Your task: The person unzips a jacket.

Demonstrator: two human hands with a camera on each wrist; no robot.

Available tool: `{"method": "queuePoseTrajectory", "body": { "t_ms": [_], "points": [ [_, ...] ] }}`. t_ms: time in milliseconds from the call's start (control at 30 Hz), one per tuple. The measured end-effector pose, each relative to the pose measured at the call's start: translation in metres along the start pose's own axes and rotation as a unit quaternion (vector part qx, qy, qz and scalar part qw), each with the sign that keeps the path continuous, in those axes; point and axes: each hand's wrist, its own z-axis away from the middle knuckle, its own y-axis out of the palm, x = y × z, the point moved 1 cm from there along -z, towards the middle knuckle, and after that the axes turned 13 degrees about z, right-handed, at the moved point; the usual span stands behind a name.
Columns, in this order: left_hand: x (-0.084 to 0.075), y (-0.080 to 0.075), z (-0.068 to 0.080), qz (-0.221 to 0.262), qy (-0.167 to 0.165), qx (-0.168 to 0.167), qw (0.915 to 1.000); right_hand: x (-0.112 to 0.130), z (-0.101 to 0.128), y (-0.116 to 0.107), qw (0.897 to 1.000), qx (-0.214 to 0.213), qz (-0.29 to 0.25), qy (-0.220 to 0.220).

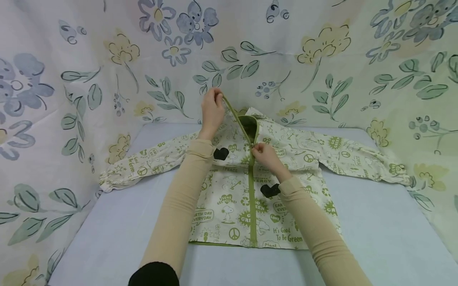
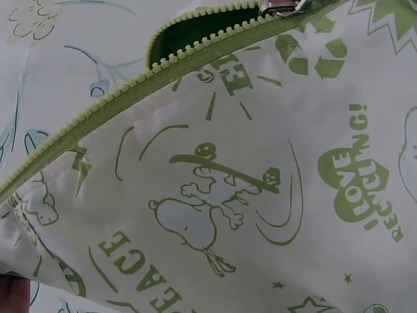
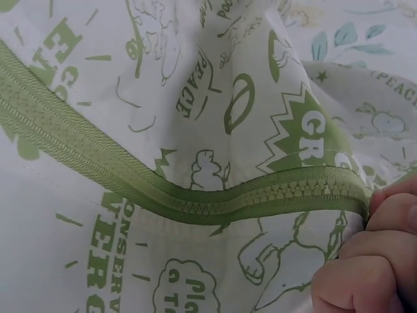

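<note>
A white jacket (image 1: 229, 186) with green printed drawings and words lies front up, sleeves spread to both sides. Its green zipper (image 1: 252, 198) is closed along the lower front and parts near the neck. My left hand (image 1: 212, 111) grips the top end of the left collar edge and pulls it up and taut. Just below the neck opening, my right hand (image 1: 266, 157) pinches the zipper with curled fingers. A metal slider (image 2: 283, 6) shows at the top of the left wrist view. In the right wrist view the curled fingers (image 3: 365, 280) cover the zipper's end.
The jacket lies on a pale table (image 1: 375, 222). Behind and along both sides hangs a white curtain (image 1: 229, 35) with flowers and leaves. Small black heart-shaped pieces (image 1: 270, 190) appear beside the wrists. A dark round shape (image 1: 154, 274) covers part of the left forearm.
</note>
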Motion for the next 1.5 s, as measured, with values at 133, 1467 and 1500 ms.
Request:
{"method": "queuePoseTrajectory", "body": {
  "t_ms": [133, 1467, 1500],
  "points": [
    [-0.001, -0.001, -0.001, -0.009, -0.003, -0.008, 0.9999, -0.001, 0.002, 0.003, 1.000, 0.008, -0.010, 0.006],
    [0.011, -0.020, 0.003, 0.023, -0.042, -0.047, 0.9977, -0.027, 0.011, 0.022, 1.000, -0.010, 0.017, 0.001],
    [0.013, -0.021, 0.004, 0.022, -0.044, -0.045, 0.9978, -0.027, 0.011, 0.021, 1.000, -0.010, 0.017, 0.001]
  ]
}}
